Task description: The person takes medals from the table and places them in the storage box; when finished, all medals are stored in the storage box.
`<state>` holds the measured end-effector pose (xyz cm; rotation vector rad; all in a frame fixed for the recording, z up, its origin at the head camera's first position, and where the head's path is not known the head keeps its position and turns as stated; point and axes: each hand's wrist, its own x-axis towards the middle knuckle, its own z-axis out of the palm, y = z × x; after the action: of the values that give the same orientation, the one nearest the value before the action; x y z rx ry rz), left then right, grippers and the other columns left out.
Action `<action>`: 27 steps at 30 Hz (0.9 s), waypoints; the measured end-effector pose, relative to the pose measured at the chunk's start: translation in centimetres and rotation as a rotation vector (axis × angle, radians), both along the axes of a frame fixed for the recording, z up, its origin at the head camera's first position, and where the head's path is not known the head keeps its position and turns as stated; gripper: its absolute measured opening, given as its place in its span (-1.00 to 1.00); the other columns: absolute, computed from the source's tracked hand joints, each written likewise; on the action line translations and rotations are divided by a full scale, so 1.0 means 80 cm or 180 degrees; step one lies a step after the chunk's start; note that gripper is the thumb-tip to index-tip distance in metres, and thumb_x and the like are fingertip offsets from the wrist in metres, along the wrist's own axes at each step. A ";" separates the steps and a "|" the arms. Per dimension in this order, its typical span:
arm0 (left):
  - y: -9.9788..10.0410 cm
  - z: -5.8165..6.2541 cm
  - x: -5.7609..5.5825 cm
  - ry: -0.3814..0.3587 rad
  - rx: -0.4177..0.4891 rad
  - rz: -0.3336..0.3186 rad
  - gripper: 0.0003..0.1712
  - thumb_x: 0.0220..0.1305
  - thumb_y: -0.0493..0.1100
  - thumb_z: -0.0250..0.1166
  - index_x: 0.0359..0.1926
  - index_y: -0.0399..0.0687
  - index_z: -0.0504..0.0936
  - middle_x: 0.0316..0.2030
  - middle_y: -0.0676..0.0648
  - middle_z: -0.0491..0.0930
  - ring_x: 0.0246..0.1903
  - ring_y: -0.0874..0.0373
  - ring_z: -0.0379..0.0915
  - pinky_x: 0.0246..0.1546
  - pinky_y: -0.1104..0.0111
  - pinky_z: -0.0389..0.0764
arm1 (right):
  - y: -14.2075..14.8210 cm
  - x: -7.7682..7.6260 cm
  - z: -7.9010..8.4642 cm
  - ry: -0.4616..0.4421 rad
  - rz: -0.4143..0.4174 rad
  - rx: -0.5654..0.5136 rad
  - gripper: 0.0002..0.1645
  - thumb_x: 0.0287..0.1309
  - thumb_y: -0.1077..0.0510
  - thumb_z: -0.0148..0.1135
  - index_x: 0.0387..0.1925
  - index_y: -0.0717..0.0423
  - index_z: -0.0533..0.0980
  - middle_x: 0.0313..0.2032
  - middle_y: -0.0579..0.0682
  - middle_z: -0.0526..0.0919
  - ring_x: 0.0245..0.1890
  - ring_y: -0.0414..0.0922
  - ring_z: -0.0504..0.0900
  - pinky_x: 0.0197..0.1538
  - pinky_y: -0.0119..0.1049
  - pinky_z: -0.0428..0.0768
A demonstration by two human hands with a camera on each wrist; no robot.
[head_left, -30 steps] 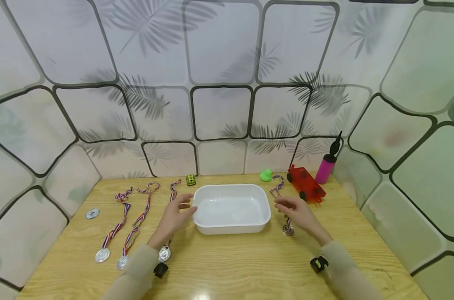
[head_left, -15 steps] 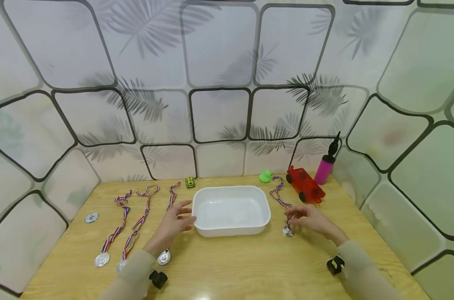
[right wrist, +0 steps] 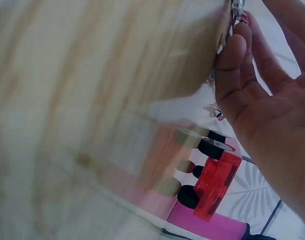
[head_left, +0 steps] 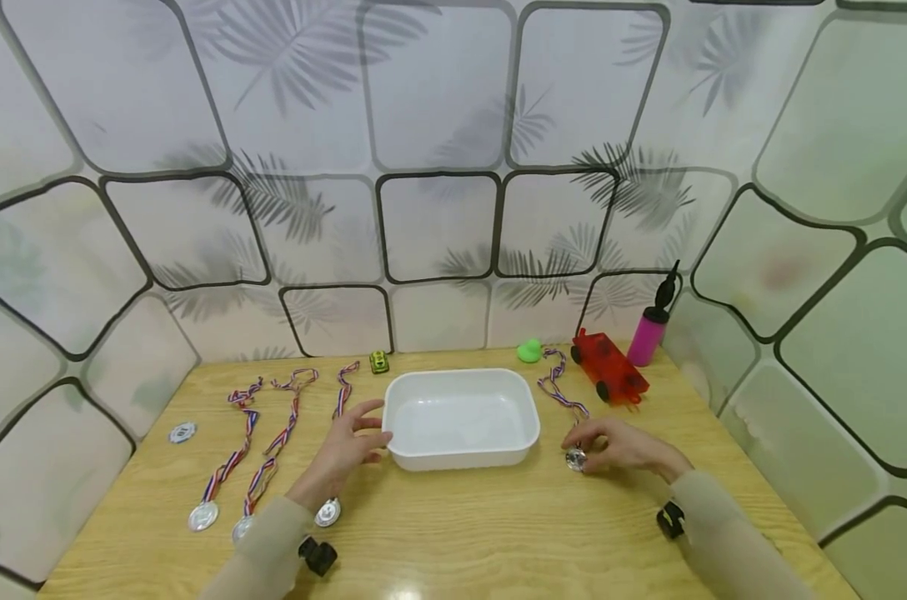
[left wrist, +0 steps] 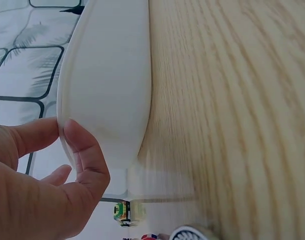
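Note:
A white plastic basin [head_left: 461, 458] stands mid-table. At its left rim, my left hand [head_left: 344, 446] pinches the edge between thumb and finger, as the left wrist view shows, with the basin wall [left wrist: 107, 75] beside it. To the right of the basin a silver medal [head_left: 575, 459] lies on the wood, its striped ribbon [head_left: 554, 387] running back toward the wall. My right hand [head_left: 622, 447] has thumb and fingertips at the edges of this medal, pinching it. In the right wrist view the medal [right wrist: 223, 37] appears nearly edge-on and partly covered by the fingers.
Several ribboned medals [head_left: 203, 515] lie left of the basin, near a round chip [head_left: 182, 432]. Along the back are a small yellow-green toy car [head_left: 379, 361], a green rubber duck [head_left: 530, 351], a red toy car [head_left: 609, 367] and a pink pump [head_left: 646, 337]. Patterned walls border the table.
My right hand has moved from the ribbon beside the basin down and rightward to the medal, and its fingers have closed on it. My left hand has stayed at the basin's left rim.

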<state>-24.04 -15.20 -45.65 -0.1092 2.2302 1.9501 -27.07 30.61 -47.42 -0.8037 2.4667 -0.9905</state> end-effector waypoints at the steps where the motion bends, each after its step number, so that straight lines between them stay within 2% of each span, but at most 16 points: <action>1: 0.000 0.000 -0.001 -0.0018 0.0020 0.0010 -0.28 0.25 -0.37 0.30 0.40 -0.05 0.31 0.08 -0.32 0.43 -0.28 0.10 0.56 -0.33 0.28 0.67 | -0.001 -0.001 0.000 0.0011 0.0032 0.0021 -0.57 0.08 0.15 0.44 0.04 0.03 0.63 0.02 0.00 0.59 -0.07 -0.14 0.52 0.03 -0.30 0.50; 7: -0.001 -0.002 -0.002 -0.0136 0.0122 0.0063 -0.27 0.23 -0.37 0.32 0.39 -0.03 0.32 -0.10 -0.18 0.48 -0.30 0.12 0.55 -0.38 0.35 0.64 | -0.004 -0.004 0.000 0.0104 0.0116 0.0089 -0.56 0.03 0.19 0.46 0.01 0.10 0.64 -0.05 0.01 0.59 -0.13 -0.19 0.49 -0.05 -0.34 0.49; 14: -0.001 -0.002 0.000 -0.0196 0.0121 0.0088 -0.25 0.24 -0.34 0.33 0.41 -0.09 0.25 -0.09 -0.18 0.49 -0.29 0.12 0.57 -0.34 0.32 0.65 | -0.006 -0.006 0.000 0.0121 0.0050 0.0205 -0.61 0.02 0.16 0.48 -0.06 0.09 0.65 -0.18 -0.05 0.59 -0.25 -0.20 0.47 -0.18 -0.43 0.48; 19: -0.001 0.000 0.000 -0.0211 0.0097 0.0084 -0.24 0.25 -0.32 0.33 0.42 -0.11 0.22 -0.06 -0.19 0.50 -0.28 0.10 0.57 -0.32 0.31 0.65 | -0.008 -0.009 -0.001 0.0061 -0.0114 0.0280 -0.67 0.05 0.17 0.45 -0.09 0.13 0.66 -0.25 -0.08 0.62 -0.29 -0.22 0.48 -0.22 -0.44 0.49; 23: -0.002 0.000 0.001 -0.0214 0.0093 0.0088 -0.25 0.26 -0.31 0.32 0.41 -0.12 0.23 -0.08 -0.18 0.50 -0.28 0.10 0.57 -0.31 0.30 0.65 | -0.008 -0.012 -0.002 0.0084 -0.0193 0.0252 -0.79 0.13 0.14 0.40 -0.19 0.11 0.67 -0.33 -0.11 0.63 -0.33 -0.26 0.48 -0.24 -0.43 0.50; 27: -0.002 0.000 0.000 -0.0204 0.0072 0.0079 -0.28 0.26 -0.31 0.32 0.39 -0.12 0.25 -0.08 -0.18 0.51 -0.28 0.11 0.58 -0.29 0.28 0.66 | -0.010 -0.013 0.000 0.0216 -0.0463 0.0154 -0.84 0.19 0.06 0.35 -0.27 0.06 0.67 -0.36 -0.11 0.66 -0.36 -0.25 0.49 -0.29 -0.42 0.50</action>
<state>-24.02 -15.33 -45.65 -0.1945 2.1761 1.9552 -28.09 29.78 -47.42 -0.6604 2.6281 -0.9635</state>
